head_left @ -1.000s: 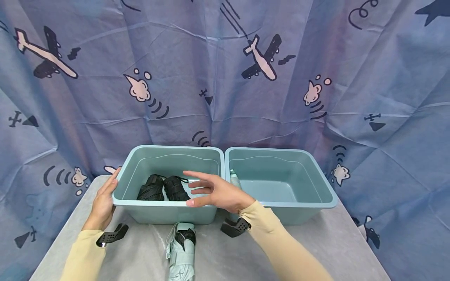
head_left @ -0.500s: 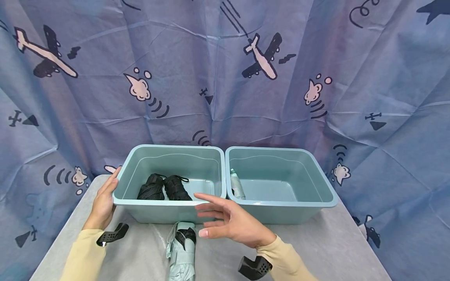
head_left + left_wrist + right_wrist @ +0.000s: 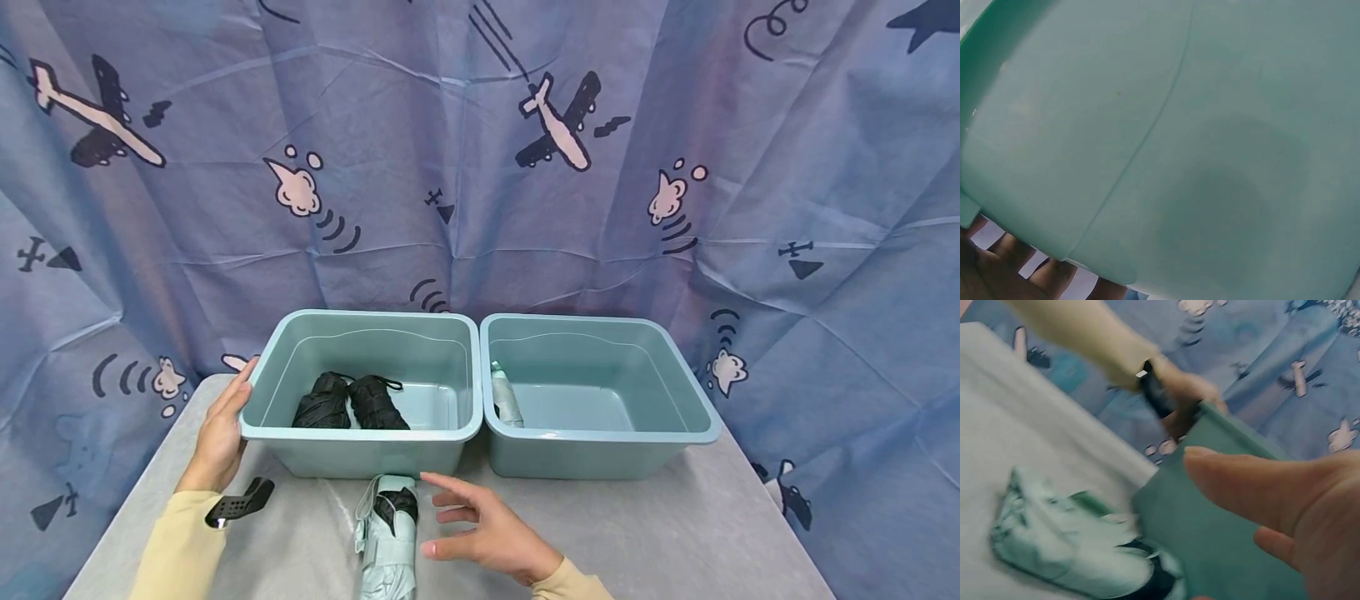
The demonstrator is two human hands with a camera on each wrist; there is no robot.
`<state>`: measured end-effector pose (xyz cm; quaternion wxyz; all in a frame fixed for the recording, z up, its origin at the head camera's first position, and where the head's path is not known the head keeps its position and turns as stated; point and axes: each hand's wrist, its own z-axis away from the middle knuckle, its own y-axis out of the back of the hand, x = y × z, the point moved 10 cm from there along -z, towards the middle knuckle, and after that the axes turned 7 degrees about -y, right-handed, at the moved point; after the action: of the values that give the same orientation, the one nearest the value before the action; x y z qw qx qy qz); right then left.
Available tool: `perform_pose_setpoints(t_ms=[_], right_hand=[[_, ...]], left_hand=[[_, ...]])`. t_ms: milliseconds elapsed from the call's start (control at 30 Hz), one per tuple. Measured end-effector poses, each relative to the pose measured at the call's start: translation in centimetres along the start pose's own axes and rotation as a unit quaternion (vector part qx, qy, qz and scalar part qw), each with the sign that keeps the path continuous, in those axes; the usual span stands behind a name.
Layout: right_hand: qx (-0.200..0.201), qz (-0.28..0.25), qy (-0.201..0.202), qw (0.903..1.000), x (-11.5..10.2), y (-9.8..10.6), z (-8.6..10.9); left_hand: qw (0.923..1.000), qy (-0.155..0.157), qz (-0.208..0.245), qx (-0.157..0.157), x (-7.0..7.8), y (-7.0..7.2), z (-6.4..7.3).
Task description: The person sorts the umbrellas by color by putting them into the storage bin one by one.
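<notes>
A pale green folded umbrella (image 3: 390, 537) with a black patch near its far end lies on the table in front of the left bin (image 3: 360, 454). My right hand (image 3: 491, 533) is just right of it, thumb and fingers spread apart with nothing between them. In the right wrist view the umbrella (image 3: 1079, 550) shows beyond the thumb (image 3: 1235, 487). My left hand (image 3: 221, 433) rests against the left bin's outer left side, fingers extended along the rim; its thumb is hidden. Two black folded umbrellas (image 3: 324, 402) lie side by side inside that bin.
A matching green bin (image 3: 600, 454) stands right beside the left one, with a pale green folded umbrella (image 3: 506, 398) along its left wall. Both bins sit on a grey table (image 3: 675, 533). Behind hangs a blue curtain (image 3: 375, 208) printed with planes.
My right hand has drawn back from over the left bin, down and slightly right, to beside the pale green umbrella. The left hand stays against the bin.
</notes>
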<state>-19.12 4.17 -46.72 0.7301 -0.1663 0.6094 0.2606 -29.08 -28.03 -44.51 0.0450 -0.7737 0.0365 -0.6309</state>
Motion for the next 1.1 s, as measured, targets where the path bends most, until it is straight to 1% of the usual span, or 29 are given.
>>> perform_pose_setpoints(t_ms=[133, 267, 333, 400, 500, 567, 600, 667, 767, 900, 967, 1100], right_hand=[[0.017, 0.023, -0.037, 0.9989, 2.7, -0.8, -1.1], [0.027, 0.006, -0.090, 0.9955, 4.9, -1.8, -2.2], [0.035, 0.005, -0.098, 0.9945, 5.3, -2.3, -2.7], [0.042, 0.007, -0.093, 0.9948, 5.3, -2.8, -3.2], [0.048, 0.020, -0.061, 0.9968, 4.5, -3.5, -3.7], [0.055, 0.049, -0.041, 0.9964, 3.9, -3.9, -4.1], [0.061, 0.069, -0.037, 0.9951, 3.8, -4.1, -4.2], [0.078, 0.120, -0.035, 0.9891, 3.5, -4.3, -4.5], [0.106, 0.196, -0.034, 0.9743, 3.4, -4.5, -4.9], [0.135, 0.244, -0.029, 0.9598, 3.3, -4.9, -5.3], [0.141, 0.254, -0.031, 0.9563, 3.2, -5.1, -5.5], [0.124, 0.254, -0.057, 0.9577, 3.5, -5.6, -6.2]], left_hand=[[1.0000, 0.007, -0.003, 0.001, -0.1, 0.0, 0.1], [1.0000, 0.008, -0.001, 0.000, -0.1, 0.0, 0.2], [1.0000, 0.007, 0.002, 0.000, -0.1, -0.1, 0.2], [1.0000, 0.005, 0.004, 0.001, -0.1, 0.0, 0.2], [1.0000, 0.004, 0.008, 0.003, -0.2, 0.1, 0.3], [1.0000, 0.006, 0.005, 0.004, -0.2, 0.1, 0.3], [1.0000, 0.006, 0.005, 0.004, -0.2, 0.2, 0.3], [0.9999, 0.009, 0.003, 0.004, -0.3, 0.2, 0.3], [0.9999, 0.012, 0.001, 0.005, -0.4, 0.3, 0.3], [0.9998, 0.014, -0.007, 0.008, -0.5, 0.4, 0.3], [0.9998, 0.016, -0.009, 0.008, -0.5, 0.3, 0.3], [0.9997, 0.019, -0.013, 0.008, -0.4, 0.3, 0.2]])
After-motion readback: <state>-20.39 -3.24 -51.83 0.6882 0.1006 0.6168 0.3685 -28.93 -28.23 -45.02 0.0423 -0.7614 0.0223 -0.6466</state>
